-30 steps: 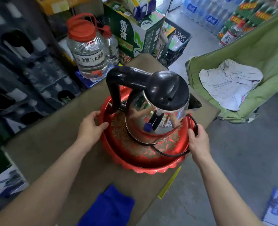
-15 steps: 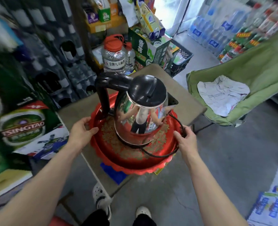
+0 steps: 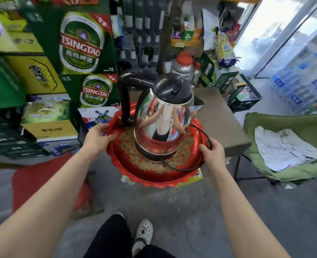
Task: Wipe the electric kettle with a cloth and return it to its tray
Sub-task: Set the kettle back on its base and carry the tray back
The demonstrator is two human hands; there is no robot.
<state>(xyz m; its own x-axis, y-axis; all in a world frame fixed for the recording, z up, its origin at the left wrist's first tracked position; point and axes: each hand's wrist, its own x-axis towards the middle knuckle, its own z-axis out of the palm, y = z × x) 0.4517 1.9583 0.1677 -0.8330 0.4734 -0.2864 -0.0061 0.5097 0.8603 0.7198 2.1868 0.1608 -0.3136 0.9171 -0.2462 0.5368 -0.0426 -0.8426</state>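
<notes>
Grey concrete floor [image 3: 200,220], stacked beer cartons [image 3: 79,43], green chair [image 3: 293,127]

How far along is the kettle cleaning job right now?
Looks done: the kettle stands upright on its red tray, cord looped along the rim, and no cloth is in either hand. In hand: the left hand and right hand grip opposite rims, holding the tray in front of the table, over the floor. Left: probably only setting the tray down somewhere.

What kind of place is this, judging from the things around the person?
Most likely a small drinks shop or its stockroom: stacked Tsingtao beer cartons, shrink-wrapped packs of bottled water by the glass door, and a big red-capped jug behind the kettle.
</notes>
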